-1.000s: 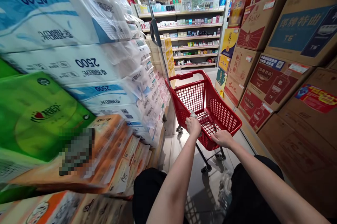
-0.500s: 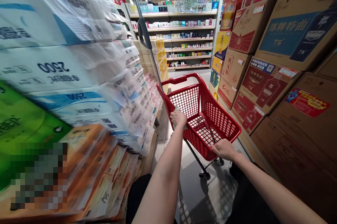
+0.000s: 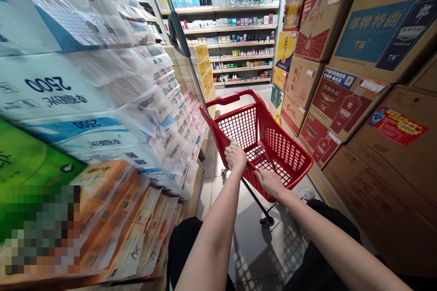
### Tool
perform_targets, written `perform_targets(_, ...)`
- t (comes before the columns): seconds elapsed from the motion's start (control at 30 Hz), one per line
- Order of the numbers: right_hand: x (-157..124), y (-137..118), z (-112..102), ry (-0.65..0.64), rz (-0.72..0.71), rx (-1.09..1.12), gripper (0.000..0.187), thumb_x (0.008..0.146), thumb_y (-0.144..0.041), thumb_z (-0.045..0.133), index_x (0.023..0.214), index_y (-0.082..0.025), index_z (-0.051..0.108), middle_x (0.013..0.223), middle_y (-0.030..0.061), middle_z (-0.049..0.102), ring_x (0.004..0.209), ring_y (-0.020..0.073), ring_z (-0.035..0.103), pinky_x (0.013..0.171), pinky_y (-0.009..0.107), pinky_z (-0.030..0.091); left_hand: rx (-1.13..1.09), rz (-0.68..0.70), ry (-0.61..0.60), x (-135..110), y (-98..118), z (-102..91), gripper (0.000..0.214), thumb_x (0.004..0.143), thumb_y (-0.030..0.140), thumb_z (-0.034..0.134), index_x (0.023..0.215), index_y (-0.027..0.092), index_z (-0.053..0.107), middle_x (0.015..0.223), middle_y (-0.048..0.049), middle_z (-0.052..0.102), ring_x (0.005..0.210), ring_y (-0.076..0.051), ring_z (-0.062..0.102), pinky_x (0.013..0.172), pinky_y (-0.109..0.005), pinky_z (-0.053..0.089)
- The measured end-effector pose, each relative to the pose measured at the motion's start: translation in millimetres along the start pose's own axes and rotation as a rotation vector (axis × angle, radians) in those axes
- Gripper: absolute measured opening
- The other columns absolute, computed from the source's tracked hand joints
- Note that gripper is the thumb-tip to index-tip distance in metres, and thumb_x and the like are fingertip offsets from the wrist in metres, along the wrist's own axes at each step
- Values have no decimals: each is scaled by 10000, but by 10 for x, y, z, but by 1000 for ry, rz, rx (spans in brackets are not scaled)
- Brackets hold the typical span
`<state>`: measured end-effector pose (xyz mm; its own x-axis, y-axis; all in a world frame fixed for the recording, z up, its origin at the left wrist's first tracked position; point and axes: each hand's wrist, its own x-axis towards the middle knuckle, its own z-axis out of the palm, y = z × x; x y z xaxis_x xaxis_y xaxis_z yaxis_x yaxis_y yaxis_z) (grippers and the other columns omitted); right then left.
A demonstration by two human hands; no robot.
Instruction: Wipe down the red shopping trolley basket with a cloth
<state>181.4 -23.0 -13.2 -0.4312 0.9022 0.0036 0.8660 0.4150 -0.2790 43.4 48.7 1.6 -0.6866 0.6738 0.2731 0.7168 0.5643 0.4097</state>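
A red plastic shopping cart (image 3: 290,152) stands in the aisle, its basket turned at an angle and its handle at the far end. On the near left part of its rim, my left hand (image 3: 235,156) is closed over a crumpled greyish cloth (image 3: 233,142), mostly hidden under the fingers. My right hand (image 3: 269,183) wraps round the near rim a little to the right, thumb on top. The basket's latticed inside shows no goods. One black caster (image 3: 266,221) is visible below.
Plastic-wrapped tissue packs (image 3: 85,86) are stacked along the left, with orange packs (image 3: 136,236) lower down. Cardboard cartons (image 3: 372,45) wall the right side. A grey pole (image 3: 180,31) rises left of the cart. Stocked shelves (image 3: 239,45) stand at the aisle's end.
My right hand has slid left along the cart's rim, closer to my left hand. The left hand with the cloth has shifted slightly down and right. The view has tilted slightly downward.
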Motion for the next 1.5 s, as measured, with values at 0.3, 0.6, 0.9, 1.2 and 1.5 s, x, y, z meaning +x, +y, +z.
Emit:
perform_targets(0.3, 31, 292, -7, 28, -92, 10, 510, 932, -473, 96, 897, -197, 523, 733, 36, 636, 662, 146, 570, 572, 239, 267, -131, -118, -28, 854, 6, -103, 300, 856, 182, 301, 1097, 70, 441, 1149, -213, 415, 1086, -274, 428, 834, -376, 408)
perform_targets(0.6, 123, 298, -28, 25, -104, -43, 512, 936, -462, 90, 889, -203, 528, 730, 21, 630, 645, 136, 561, 559, 240, 248, -306, -68, 208, 1307, -275, -75, 330, 862, 321, 368, 1052, 68, 462, 1193, -206, 383, 1098, -285, 405, 923, -424, 347)
perform_targets(0.9, 154, 197, 6, 34, -95, -45, 520, 935, -458, 88, 893, -198, 536, 734, 31, 638, 667, 142, 575, 578, 240, 264, -597, 161, 121, 162, -461, 152, 343, 866, 339, 364, 1054, 104, 528, 1133, -152, 425, 1064, -233, 438, 979, -379, 312)
perform_targets(1.2, 222, 254, 27, 52, -84, 37, 510, 943, -425, 92, 948, -221, 560, 916, 25, 653, 826, 143, 588, 663, 231, 313, -879, 262, -149, -1067, -390, 287, 359, 885, 355, 337, 1070, 126, 542, 1140, -125, 413, 1104, -193, 431, 1013, -338, 302)
perform_targets(1.5, 171, 261, 3, 31, -84, 70, 519, 945, -414, 68, 983, -228, 552, 953, 18, 644, 850, 144, 577, 676, 235, 316, -939, 28, -101, -1127, -122, 338, 434, 899, 328, 278, 1289, 165, 375, 1370, -106, 292, 1282, -172, 278, 1088, -315, 186)
